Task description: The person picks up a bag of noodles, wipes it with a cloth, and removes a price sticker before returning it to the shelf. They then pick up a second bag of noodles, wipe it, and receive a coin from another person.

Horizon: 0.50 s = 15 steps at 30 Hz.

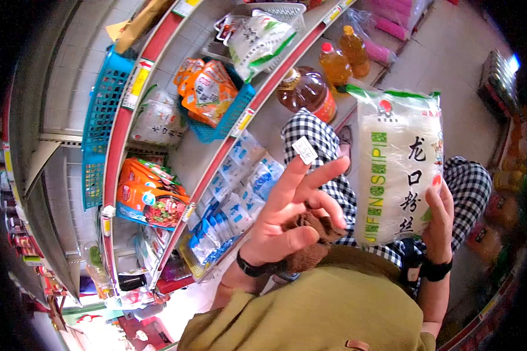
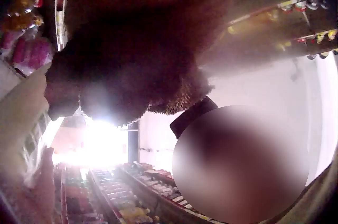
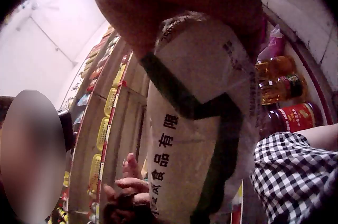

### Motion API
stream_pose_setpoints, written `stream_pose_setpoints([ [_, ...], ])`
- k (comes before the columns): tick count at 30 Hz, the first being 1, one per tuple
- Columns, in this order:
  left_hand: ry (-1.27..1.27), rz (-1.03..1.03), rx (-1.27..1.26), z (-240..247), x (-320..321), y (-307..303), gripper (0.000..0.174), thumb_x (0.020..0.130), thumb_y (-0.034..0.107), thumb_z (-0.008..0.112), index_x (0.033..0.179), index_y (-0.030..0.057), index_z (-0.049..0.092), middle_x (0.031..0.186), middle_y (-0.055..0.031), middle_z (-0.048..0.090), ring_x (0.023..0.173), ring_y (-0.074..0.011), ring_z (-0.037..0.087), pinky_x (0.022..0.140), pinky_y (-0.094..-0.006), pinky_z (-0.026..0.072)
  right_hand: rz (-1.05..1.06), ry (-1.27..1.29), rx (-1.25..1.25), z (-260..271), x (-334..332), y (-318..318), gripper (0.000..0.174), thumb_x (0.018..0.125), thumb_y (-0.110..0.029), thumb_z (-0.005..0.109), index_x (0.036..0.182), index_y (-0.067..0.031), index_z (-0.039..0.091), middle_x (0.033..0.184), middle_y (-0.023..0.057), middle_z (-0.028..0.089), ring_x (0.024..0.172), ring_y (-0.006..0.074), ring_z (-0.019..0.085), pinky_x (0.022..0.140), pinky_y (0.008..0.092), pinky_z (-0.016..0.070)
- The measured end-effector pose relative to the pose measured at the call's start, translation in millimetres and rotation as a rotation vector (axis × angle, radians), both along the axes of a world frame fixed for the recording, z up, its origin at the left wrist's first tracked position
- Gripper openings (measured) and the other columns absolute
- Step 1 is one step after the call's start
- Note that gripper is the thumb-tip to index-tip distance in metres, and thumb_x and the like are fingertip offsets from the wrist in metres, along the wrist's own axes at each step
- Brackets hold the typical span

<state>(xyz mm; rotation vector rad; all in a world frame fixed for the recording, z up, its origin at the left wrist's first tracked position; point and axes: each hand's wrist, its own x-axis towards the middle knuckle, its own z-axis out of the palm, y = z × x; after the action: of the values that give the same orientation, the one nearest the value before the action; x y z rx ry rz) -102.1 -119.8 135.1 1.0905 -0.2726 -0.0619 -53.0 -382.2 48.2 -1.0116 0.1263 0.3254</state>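
My right hand (image 1: pixel 439 225) grips the lower right edge of a large clear bag of white vermicelli (image 1: pixel 392 169), with green bands and black characters. The bag stands upright over the lap; its back, with a green stripe, fills the right wrist view (image 3: pixel 195 129). My left hand (image 1: pixel 293 213) is raised to the left of the bag, thumb and lower fingers curled about a brown fuzzy cloth (image 1: pixel 310 243). A small white label (image 1: pixel 304 150) with handwriting is at one of its fingertips. In the left wrist view the cloth (image 2: pixel 127 65) covers much of the picture, dark and blurred.
Shelves with red price rails (image 1: pixel 216 146) curve along the left, bearing orange pouches (image 1: pixel 211 93) in a blue basket (image 1: pixel 208 131), another vermicelli bag (image 1: pixel 260 44) and blue-white packets (image 1: pixel 234 193). Oil bottles (image 1: pixel 335 64) stand ahead. A dark crate (image 1: pixel 498 85) is at the far right.
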Motion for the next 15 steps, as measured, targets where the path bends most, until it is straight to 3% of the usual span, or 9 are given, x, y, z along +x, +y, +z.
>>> stream_pose_setpoints([
  [2,-0.06,-0.05,0.012,-3.5,1.5,0.7,0.096,0.084,0.018,0.069,0.151,0.0276,0.0,0.147,-0.0317,0.021,0.094,-0.0276,0.059,0.08,-0.0358,0.0522,-0.024,0.001,-0.004,-2.8,-0.3,0.8,0.045,0.089,-0.017,0.057,0.128,0.0032,0.046,0.115,0.0108,0.061,0.098,0.0159,0.061,0.086,0.0279,0.0487],
  [3,-0.07,-0.105,0.058,-2.2,1.6,2.3,0.095,0.09,0.02,0.063,0.149,0.0317,-0.01,0.151,-0.0251,0.019,0.098,-0.0223,0.058,0.082,-0.0326,0.0467,-0.037,0.001,-0.011,-4.2,-0.7,1.2,0.046,0.089,-0.016,0.057,0.129,0.0033,0.046,0.115,0.011,0.061,0.098,0.016,0.061,0.086,0.0279,0.0488],
  [7,-0.13,-0.129,0.089,-5.5,3.3,-0.3,0.096,0.091,0.021,0.062,0.146,0.0415,-0.015,0.152,-0.0263,0.015,0.098,-0.023,0.056,0.083,-0.0337,0.0464,0.001,-0.011,0.005,-10.4,1.1,-0.8,0.047,0.089,-0.016,0.057,0.13,0.0033,0.045,0.116,0.0108,0.061,0.098,0.0162,0.061,0.086,0.028,0.0487],
  [9,-0.173,-0.153,0.13,-9.4,5.5,3.8,0.103,0.087,0.016,0.067,0.144,0.0482,-0.013,0.15,-0.0306,0.015,0.097,-0.0281,0.059,0.082,-0.0391,0.0507,-0.012,-0.005,-0.025,-13.4,1.0,-1.8,0.047,0.089,-0.016,0.057,0.131,0.0033,0.044,0.116,0.0107,0.061,0.098,0.0164,0.061,0.086,0.0281,0.0488],
  [15,-0.186,-0.16,0.152,-12.5,4.3,3.9,0.106,0.086,0.017,0.068,0.142,0.0492,-0.015,0.15,-0.0308,0.015,0.097,-0.0278,0.059,0.08,-0.0371,0.0512,-0.002,-0.009,0.007,-10.2,0.1,1.0,0.049,0.09,-0.019,0.058,0.131,0.0033,0.043,0.116,0.0113,0.061,0.098,0.0159,0.061,0.086,0.0285,0.0493],
])
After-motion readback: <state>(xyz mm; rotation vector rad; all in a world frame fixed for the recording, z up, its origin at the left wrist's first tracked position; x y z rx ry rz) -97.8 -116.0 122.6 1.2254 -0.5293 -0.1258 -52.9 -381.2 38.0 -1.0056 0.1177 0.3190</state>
